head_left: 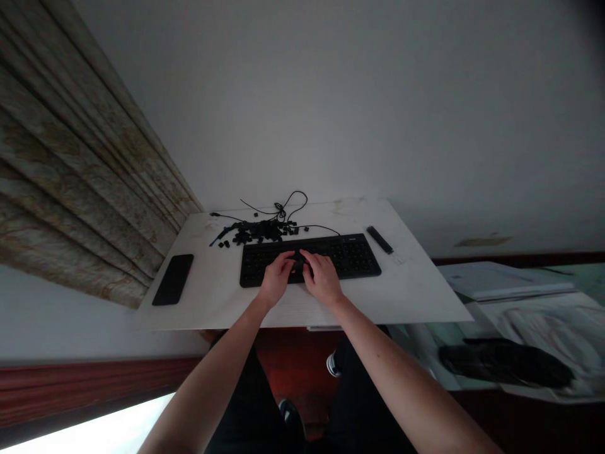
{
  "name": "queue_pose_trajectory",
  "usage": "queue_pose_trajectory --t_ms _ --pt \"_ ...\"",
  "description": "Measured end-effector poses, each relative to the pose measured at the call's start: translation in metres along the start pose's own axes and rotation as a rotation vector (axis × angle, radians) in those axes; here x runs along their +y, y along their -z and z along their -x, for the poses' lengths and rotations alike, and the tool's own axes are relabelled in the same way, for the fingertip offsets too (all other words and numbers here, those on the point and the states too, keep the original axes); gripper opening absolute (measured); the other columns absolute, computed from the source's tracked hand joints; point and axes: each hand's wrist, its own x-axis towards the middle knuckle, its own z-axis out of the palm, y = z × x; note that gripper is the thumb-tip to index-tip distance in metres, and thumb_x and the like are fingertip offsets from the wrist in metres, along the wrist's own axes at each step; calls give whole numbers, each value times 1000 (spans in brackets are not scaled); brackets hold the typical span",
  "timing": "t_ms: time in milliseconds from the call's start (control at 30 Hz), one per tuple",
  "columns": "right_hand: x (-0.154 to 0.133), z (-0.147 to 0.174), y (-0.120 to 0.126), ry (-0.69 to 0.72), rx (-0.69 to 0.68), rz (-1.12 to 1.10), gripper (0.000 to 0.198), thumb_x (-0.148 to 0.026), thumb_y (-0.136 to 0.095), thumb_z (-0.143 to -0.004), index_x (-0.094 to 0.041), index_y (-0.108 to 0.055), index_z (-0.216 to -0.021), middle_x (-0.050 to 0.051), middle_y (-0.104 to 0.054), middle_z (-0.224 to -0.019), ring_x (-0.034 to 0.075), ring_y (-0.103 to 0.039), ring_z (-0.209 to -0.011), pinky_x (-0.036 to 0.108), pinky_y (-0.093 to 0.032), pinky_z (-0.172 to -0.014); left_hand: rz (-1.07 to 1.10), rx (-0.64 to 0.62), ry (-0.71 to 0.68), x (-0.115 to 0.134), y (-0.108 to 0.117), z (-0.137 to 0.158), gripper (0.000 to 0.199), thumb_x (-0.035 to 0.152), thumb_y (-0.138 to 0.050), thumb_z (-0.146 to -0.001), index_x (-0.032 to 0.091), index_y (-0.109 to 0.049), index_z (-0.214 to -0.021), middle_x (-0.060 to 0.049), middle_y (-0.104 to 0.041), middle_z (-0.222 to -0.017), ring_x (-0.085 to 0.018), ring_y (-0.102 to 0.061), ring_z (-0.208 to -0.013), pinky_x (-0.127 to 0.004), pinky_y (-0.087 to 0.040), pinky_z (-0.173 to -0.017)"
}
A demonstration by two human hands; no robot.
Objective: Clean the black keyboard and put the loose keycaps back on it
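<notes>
A black keyboard (362, 258) lies on the white table in front of me. Over its middle, my left hand (276, 277) and my right hand (324, 277) face each other with fingers curled and fingertips close together. A small dark piece (298, 257) seems to be between the fingertips; its kind is too dark to tell. Behind the keyboard's left half is a loose heap of black keycaps (259, 232), with several scattered around it. The hands hide part of the key rows.
A black phone (173, 279) lies at the table's left. Right of the keyboard is a dark-handled tool (379, 239) with thin wire ends. A looped black cable (302, 194) lies behind the keycaps, by the wall. A curtain (85, 145) hangs at the left; papers (510, 280) lie lower right.
</notes>
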Motion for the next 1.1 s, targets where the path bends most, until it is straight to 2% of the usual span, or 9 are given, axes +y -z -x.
queue_pose_trajectory --t_ms 100,233,433,533,633,733,800,967,1100 --pt "0 1 1 25 -21 -5 41 -16 -43 -93 -17 -58 -131 12 -68 -104 25 -59 -92 39 -44 -83 -8 12 -4 2 1 2 30 27 -59 -91 23 -64 -121 -3 -74 -90 -16 -70 -82 -32 -56 -83" --pt "0 2 -1 50 -10 -10 33 -20 -47 -93 -17 -65 -120 12 -68 -103 25 -59 -91 39 -45 -82 31 28 23 6 4 2 31 29 -62 -90 23 -64 -120 -4 -75 -92 -17 -71 -84 -33 -56 -84" --pt "0 3 -5 35 -10 -6 25 -29 -50 -98 -19 -67 -112 12 -69 -103 24 -62 -91 38 -48 -81 118 55 43 7 3 -1 31 32 -62 -90 21 -63 -120 -6 -74 -96 -17 -69 -86 -30 -57 -76" --pt "0 3 -8 0 28 -76 23 -29 -48 -100 -19 -68 -105 11 -70 -100 23 -64 -92 37 -49 -82 70 173 -21 3 -5 6 29 31 -54 -95 21 -62 -120 -9 -70 -106 -17 -67 -87 -31 -57 -75" --pt "4 7 -5 -143 171 -201 24 -32 -49 -100 -19 -68 -100 11 -71 -96 23 -65 -90 36 -52 -81 -100 349 -187 0 -14 21 22 22 -49 -95 21 -65 -110 -11 -62 -115 -20 -62 -103 -35 -55 -86" --pt "19 15 8 -380 330 -284 28 -40 -53 -96 -18 -70 -99 10 -72 -91 22 -66 -79 36 -53 -75 -236 284 -320 -2 -19 33 24 11 -48 -92 22 -67 -103 -10 -59 -109 -21 -60 -106 -39 -50 -96" --pt "37 21 22 -489 370 -328 33 -45 -57 -93 -17 -72 -101 11 -74 -93 21 -66 -77 36 -54 -74 -280 219 -352 -2 -21 37 28 7 -48 -89 22 -67 -103 -9 -59 -109 -21 -60 -106 -39 -50 -98" --pt "82 25 55 -646 267 -463 38 -49 -64 -83 -17 -77 -97 9 -75 -83 20 -64 -69 35 -53 -65 -350 149 -360 -4 -23 31 40 -1 -45 -80 22 -68 -103 -9 -60 -109 -23 -59 -108 -41 -48 -100" --pt "99 16 64 -705 147 -506 31 -44 -70 -76 -17 -79 -88 7 -72 -72 18 -60 -61 30 -47 -54 -424 105 -355 -3 -26 20 48 -6 -43 -75 22 -69 -103 -9 -62 -108 -23 -60 -105 -43 -48 -99"
